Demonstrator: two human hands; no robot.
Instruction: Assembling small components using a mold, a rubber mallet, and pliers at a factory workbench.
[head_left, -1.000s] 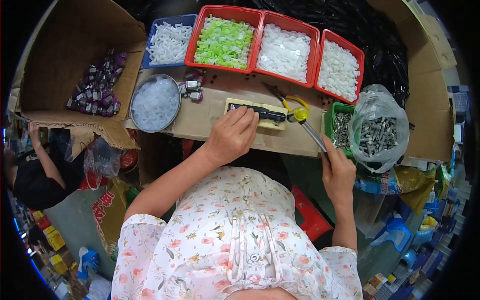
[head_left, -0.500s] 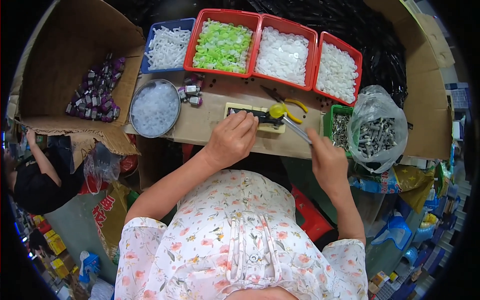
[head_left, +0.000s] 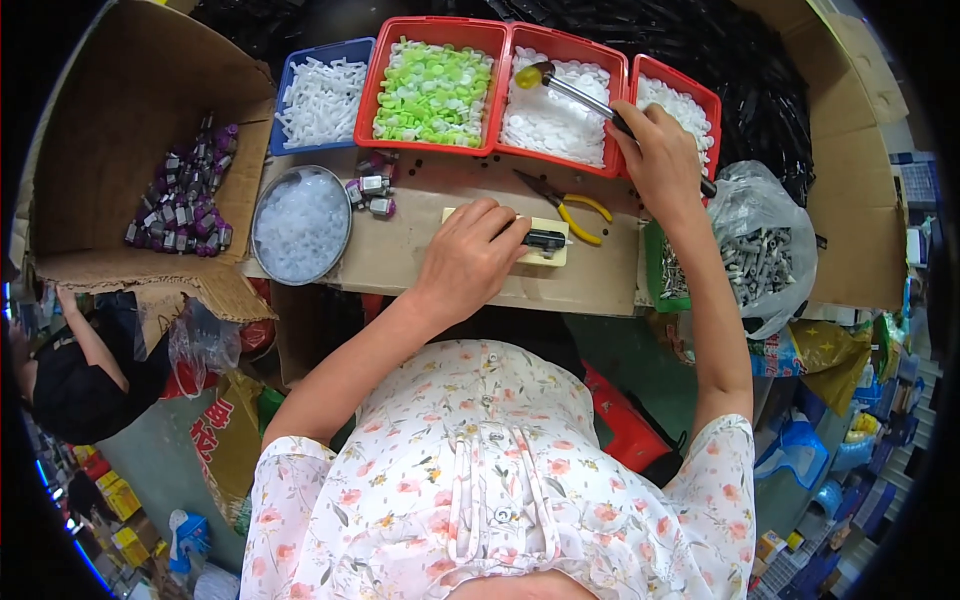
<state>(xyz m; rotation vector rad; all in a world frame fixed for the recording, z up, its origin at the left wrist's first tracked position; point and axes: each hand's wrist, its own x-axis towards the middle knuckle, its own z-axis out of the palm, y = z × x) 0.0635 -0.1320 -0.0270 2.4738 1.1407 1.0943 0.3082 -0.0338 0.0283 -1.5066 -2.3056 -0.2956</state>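
My right hand is closed round the black handle of a small hammer. Its metal shank points up and left, and its yellow-faced head is over a red bin of white discs. My left hand is closed on a black part that sits in a cream block on the cardboard-covered bench. The fingers hide the left end of that part. Pliers with yellow handles lie just right of the block.
A blue bin of white pieces and red bins line the back. At left are a metal bowl of translucent pieces and a carton with purple-ended parts. A plastic bag of metal parts stands right. Another person bends at far left.
The hammer has swung up and away from the black part to over the white discs, with my right hand rising. My left hand stays at the block.
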